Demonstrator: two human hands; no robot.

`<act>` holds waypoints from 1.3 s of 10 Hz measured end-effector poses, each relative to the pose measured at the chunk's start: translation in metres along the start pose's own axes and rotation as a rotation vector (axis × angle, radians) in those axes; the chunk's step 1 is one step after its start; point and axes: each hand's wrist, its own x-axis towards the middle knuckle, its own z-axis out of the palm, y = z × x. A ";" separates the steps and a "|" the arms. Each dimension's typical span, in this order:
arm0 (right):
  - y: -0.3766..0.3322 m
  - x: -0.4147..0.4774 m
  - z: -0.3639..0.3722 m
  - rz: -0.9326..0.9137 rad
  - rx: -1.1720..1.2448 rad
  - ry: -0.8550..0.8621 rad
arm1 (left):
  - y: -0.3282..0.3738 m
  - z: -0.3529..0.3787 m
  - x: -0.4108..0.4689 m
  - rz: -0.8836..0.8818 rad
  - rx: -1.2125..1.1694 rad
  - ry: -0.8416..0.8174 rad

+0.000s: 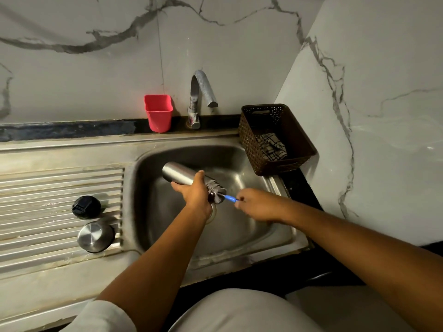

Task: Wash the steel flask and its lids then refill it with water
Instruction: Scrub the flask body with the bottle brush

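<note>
A hard shove of the brush (217,194) could twist the flask (178,172) out of the left hand (194,190) and drop it into the sink (239,236) below. That hand is curled round the flask near its mouth, holding it tilted over the basin, while the right hand (256,204) pinches the brush's blue handle, bristles at the mouth. The black lid (86,207) and steel lid (95,236) lie on the drainboard (48,188).

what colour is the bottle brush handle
Blue; the brush handle shows best in the head view.
</note>
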 end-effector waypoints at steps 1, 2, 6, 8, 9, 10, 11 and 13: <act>-0.003 -0.001 -0.001 -0.222 -0.938 0.510 | 0.005 0.006 -0.003 -0.070 -0.076 0.055; -0.006 -0.005 0.007 -0.289 -1.038 0.556 | 0.010 0.007 -0.003 -0.095 -0.109 0.056; -0.004 -0.004 0.007 -0.132 -0.731 0.361 | 0.009 0.007 0.002 -0.105 -0.052 0.047; -0.005 -0.011 0.023 -0.205 -0.616 0.388 | 0.008 0.009 0.006 -0.084 -0.018 0.069; -0.011 0.004 0.020 0.226 0.572 -0.156 | 0.000 0.003 0.009 -0.026 0.056 0.056; -0.009 0.002 0.008 0.329 0.832 -0.316 | -0.003 0.001 0.011 -0.020 0.028 0.026; -0.006 -0.004 0.007 -0.017 -0.310 0.086 | -0.002 0.004 0.013 -0.013 0.004 0.042; -0.005 -0.014 0.017 -0.287 -0.942 0.521 | 0.001 0.008 0.015 -0.005 0.022 0.104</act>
